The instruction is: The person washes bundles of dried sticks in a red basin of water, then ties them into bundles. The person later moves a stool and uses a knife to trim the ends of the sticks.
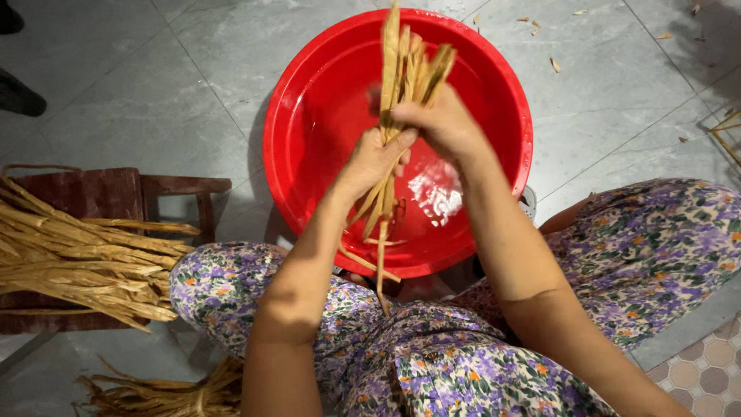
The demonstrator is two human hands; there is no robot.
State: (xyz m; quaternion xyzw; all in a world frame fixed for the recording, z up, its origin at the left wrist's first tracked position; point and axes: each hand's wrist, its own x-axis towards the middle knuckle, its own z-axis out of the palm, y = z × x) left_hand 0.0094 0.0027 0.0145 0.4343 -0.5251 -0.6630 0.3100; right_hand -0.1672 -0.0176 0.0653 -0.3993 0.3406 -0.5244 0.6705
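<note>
Even, soft indoor light; glare on water in red basin [309,116]; hands slightly motion-blurred; far corners shadowed.

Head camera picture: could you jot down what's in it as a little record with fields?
Setting: grey tiled floor, person seated in flowered clothing
Left hand: gripping a bundle of tan fibre strips at the middle
Right hand: closed around the same bundle, just above the left hand
Bundle: upright, ends hanging toward the lap
Below the hands: red basin, with a little water in it
At left: pile of dried strips lying on a dark wooden stool
Floor litter: small scraps
</note>
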